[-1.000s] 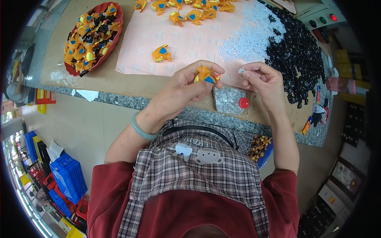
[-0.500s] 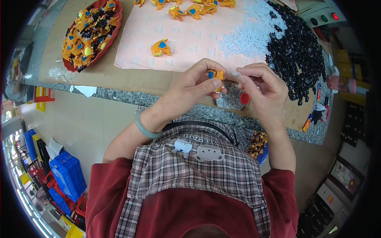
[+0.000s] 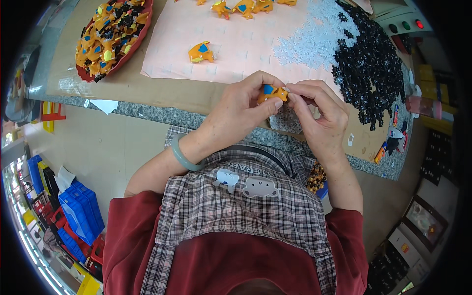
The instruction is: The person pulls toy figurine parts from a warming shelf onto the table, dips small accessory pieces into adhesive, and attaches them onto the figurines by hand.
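My left hand (image 3: 248,101) grips a small orange figurine (image 3: 278,93) with a blue patch between thumb and fingers, just over the table's near edge. At the figurine's right end, my right hand (image 3: 322,110) pinches a tiny pale, clear-looking piece (image 3: 286,90) between thumb and forefinger. The piece appears to touch the figurine; its exact shape is too small to make out. A similar orange figurine (image 3: 201,52) with blue and yellow parts lies alone on the pink sheet (image 3: 172,64) beyond my left hand.
Several more figurines (image 3: 244,7) lie along the sheet's far side. A red scalloped tray (image 3: 145,30) of orange and black parts stands far left. Small clear pieces (image 3: 314,42) and a heap of black pieces (image 3: 366,64) spread at right. A blue crate (image 3: 81,211) sits below left.
My right hand has moved left, bringing the pale piece up to the figurine. The figurine has turned in my left hand, showing more of its blue patch. The red cap is now hidden.
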